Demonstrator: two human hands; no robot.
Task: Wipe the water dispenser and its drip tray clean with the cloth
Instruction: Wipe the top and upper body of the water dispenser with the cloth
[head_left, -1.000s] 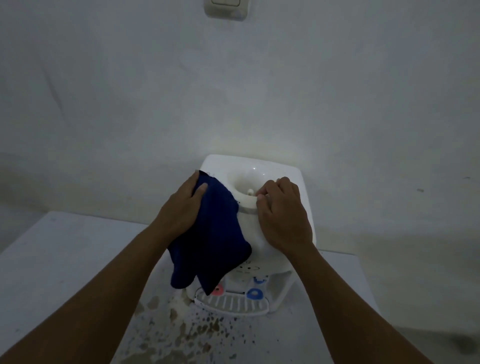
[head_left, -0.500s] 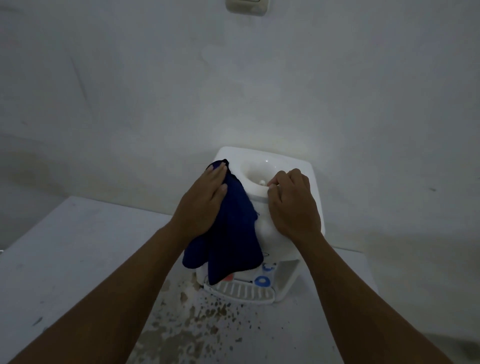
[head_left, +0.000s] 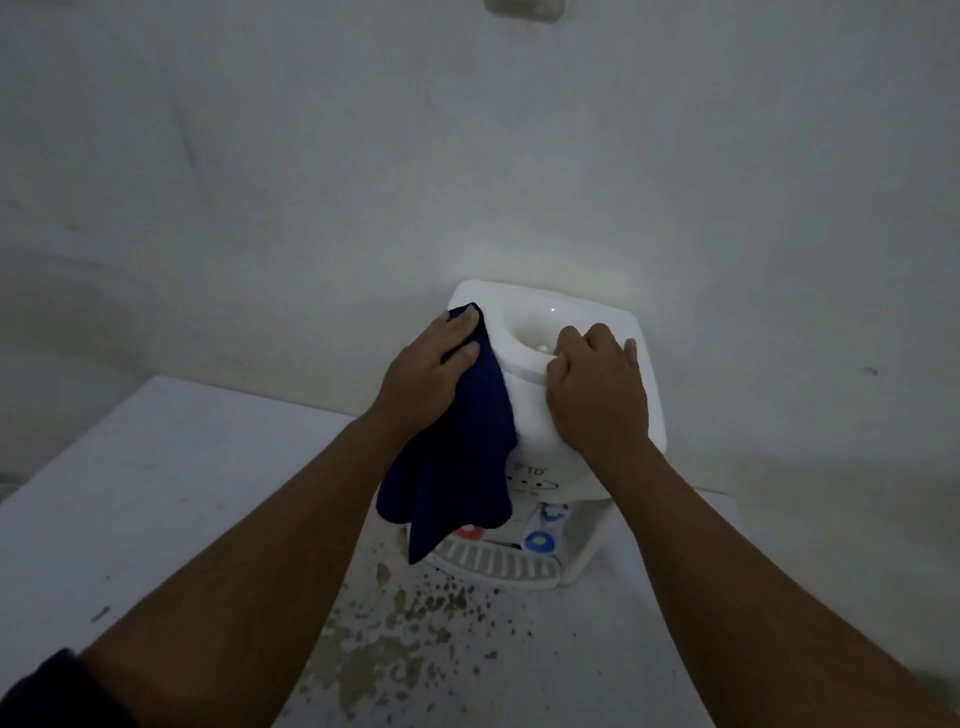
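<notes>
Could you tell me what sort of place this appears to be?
Probably a plain home or office pantry corner: a tabletop water dispenser stands on a stained white table against a bare wall, below a wall switch.

- A single head-worn view looks forward and steeply down from above and in front of the white water dispenser (head_left: 540, 415), close enough that both forearms fill the lower frame.
- It faces a pale wall (head_left: 467, 156); the speckled table (head_left: 156, 493) spreads below.
- No second view exists for overlap.
</notes>
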